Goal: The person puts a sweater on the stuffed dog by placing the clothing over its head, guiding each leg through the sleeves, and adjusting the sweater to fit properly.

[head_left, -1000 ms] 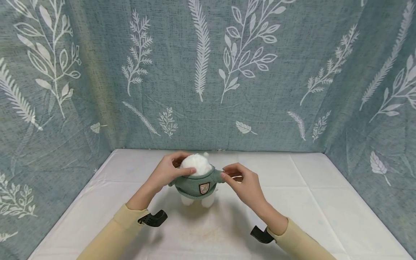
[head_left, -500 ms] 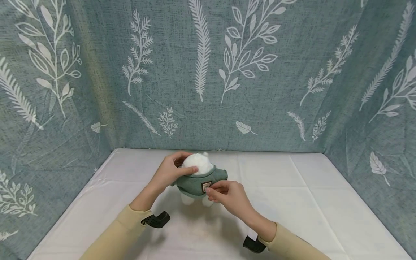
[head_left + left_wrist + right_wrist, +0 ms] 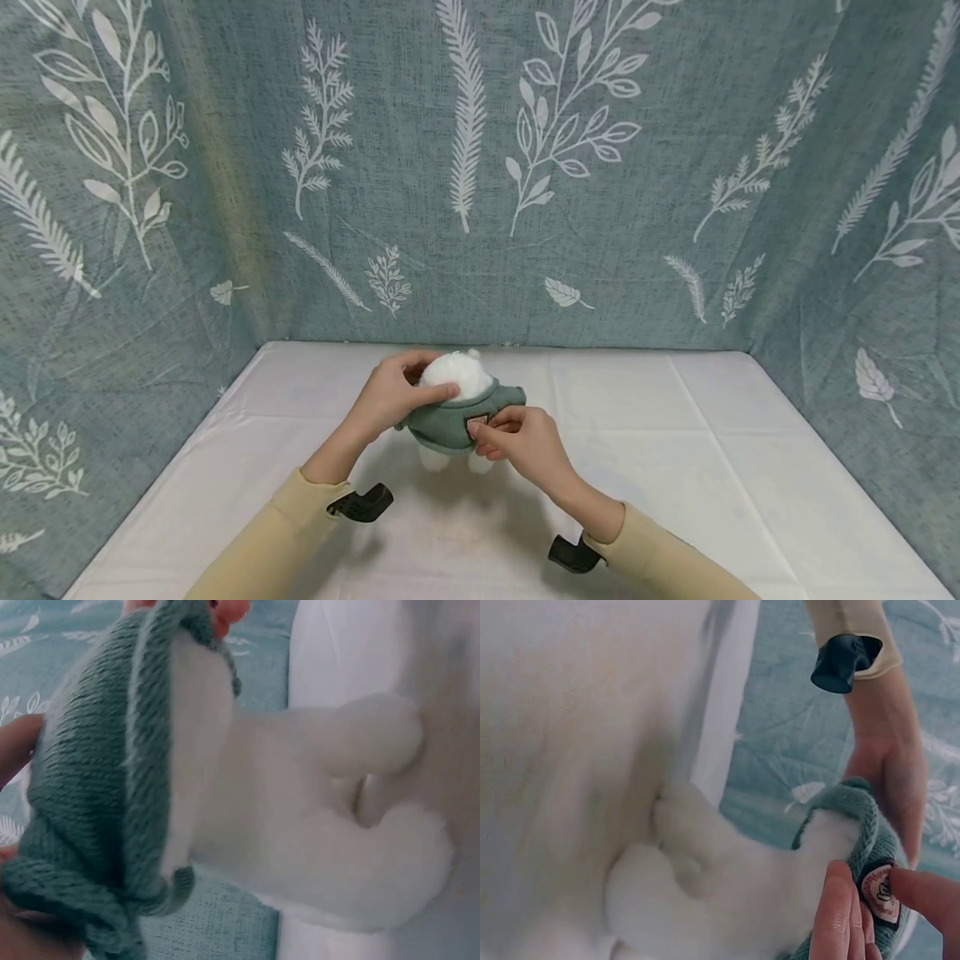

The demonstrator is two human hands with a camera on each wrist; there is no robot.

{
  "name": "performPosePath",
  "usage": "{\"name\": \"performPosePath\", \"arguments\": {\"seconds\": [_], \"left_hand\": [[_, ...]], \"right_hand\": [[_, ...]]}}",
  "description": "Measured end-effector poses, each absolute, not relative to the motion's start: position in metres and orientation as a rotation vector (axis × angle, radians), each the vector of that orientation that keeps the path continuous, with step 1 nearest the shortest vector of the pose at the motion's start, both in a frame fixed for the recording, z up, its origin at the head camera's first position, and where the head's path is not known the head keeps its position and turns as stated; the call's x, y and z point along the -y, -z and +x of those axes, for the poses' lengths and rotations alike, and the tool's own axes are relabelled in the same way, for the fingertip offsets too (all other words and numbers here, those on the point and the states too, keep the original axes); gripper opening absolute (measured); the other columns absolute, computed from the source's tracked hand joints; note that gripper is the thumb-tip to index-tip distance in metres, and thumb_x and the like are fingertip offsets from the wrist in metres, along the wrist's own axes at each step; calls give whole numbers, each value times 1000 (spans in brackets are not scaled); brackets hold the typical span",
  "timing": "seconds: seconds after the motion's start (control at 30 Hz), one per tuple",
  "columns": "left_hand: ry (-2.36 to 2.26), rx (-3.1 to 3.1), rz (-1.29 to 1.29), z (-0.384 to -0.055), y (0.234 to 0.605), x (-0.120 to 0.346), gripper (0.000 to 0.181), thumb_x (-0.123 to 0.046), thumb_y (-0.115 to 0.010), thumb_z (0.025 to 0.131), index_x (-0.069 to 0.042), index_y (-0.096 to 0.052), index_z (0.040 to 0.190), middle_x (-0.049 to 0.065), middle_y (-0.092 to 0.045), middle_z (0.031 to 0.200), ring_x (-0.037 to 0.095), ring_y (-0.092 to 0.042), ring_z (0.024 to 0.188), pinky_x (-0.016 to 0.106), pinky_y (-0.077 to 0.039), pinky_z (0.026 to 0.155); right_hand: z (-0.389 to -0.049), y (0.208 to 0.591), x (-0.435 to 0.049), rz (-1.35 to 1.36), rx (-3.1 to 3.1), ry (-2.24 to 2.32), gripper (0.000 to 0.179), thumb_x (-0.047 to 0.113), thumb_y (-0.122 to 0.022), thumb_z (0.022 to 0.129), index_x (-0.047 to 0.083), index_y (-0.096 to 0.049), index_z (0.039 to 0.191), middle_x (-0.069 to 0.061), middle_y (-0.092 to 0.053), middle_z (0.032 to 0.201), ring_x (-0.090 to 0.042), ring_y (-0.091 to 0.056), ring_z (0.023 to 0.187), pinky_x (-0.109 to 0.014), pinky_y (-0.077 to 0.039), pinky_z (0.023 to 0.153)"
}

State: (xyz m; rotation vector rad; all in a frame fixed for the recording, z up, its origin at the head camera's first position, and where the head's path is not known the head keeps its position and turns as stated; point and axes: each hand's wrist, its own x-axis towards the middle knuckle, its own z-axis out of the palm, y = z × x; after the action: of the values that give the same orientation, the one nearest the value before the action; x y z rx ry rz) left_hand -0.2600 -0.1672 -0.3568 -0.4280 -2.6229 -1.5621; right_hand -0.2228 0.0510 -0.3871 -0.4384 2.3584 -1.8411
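While upright, plush (image 3: 459,375); right hand (image 3: 528,444) on badge (image 3: 880,889)

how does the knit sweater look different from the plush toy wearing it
The knit sweater is muted green; the plush toy is white. The sweater shows ridged stitches; the plush toy looks fuzzy. The sweater bears a badge; the plush toy's visible fur has none. Both look soft.

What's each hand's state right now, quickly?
Left hand: closed, holding the white plush toy at its head, by the sweater collar.
Right hand: closed, pinching the green sweater, thumb at the badge.
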Motion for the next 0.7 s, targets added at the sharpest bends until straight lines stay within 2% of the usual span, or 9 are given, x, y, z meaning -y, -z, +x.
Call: {"name": "performPosePath", "arguments": {"seconds": [0.1, 0.27, 0.33, 0.43, 0.5, 0.63, 0.7], "left_hand": [[1502, 2665, -446, -261, 357, 168, 52, -46, -77, 75, -19, -64, 119, 5, -66, 111, 19, -61, 93, 32, -52, 72], [1453, 2712, -426, -261, 354, 166, 51, -44, -78, 75, -19, -65, 117, 3, -67, 108, 18, -62, 92, 32, -53, 73], [1445, 2717, -405, -261, 353, 165, 49, -42, -79, 74, -18, -66, 115, 3, -67, 106, 18, -62, 90, 32, -53, 72], [1435, 2711, -385, -262, 353, 162, 48, -39, -79, 75, -16, -66, 114, 5, -68, 104, 19, -62, 89, 33, -53, 72], [1432, 2704, -367, -262, 353, 161, 47, -38, -79, 75, -15, -66, 114, 5, -68, 103, 19, -62, 88, 33, -53, 72], [1427, 2686, -350, -263, 355, 158, 46, -37, -79, 75, -13, -67, 112, 6, -68, 103, 19, -62, 87, 33, -52, 72], [1434, 2676, -337, -263, 355, 158, 44, -35, -79, 75, -13, -67, 111, 6, -68, 102, 19, -62, 87, 33, -52, 72]], "right_hand": [[-223, 388, -51, -457, -2363, 1855, 30, 28, -72, 84, -2, -68, 84, -14, -72, 76, -26, -70, 68, -43, -58, 68], [-220, 388, -50, -470, -2367, 1869, 28, 25, -72, 84, -2, -67, 81, -15, -71, 75, -16, -69, 63, -42, -58, 67], [-219, 388, -49, -464, -2366, 1874, 26, 23, -72, 84, -2, -67, 81, -15, -71, 75, -18, -69, 64, -42, -58, 67], [-217, 384, -50, -469, -2358, 1887, 22, 17, -70, 86, -3, -66, 81, -18, -71, 76, -29, -70, 69, -43, -58, 67], [-212, 377, -50, -486, -2363, 1886, 19, 13, -68, 87, -5, -66, 80, -20, -70, 76, -31, -70, 69, -41, -58, 65], [-199, 360, -49, -523, -2414, 1837, 15, 8, -66, 87, -5, -66, 79, -20, -70, 74, -22, -69, 64, -33, -58, 62], [-194, 355, -48, -547, -2443, 1814, 15, 7, -66, 86, -5, -66, 77, -20, -70, 73, -23, -68, 62, -31, -57, 60]]}}
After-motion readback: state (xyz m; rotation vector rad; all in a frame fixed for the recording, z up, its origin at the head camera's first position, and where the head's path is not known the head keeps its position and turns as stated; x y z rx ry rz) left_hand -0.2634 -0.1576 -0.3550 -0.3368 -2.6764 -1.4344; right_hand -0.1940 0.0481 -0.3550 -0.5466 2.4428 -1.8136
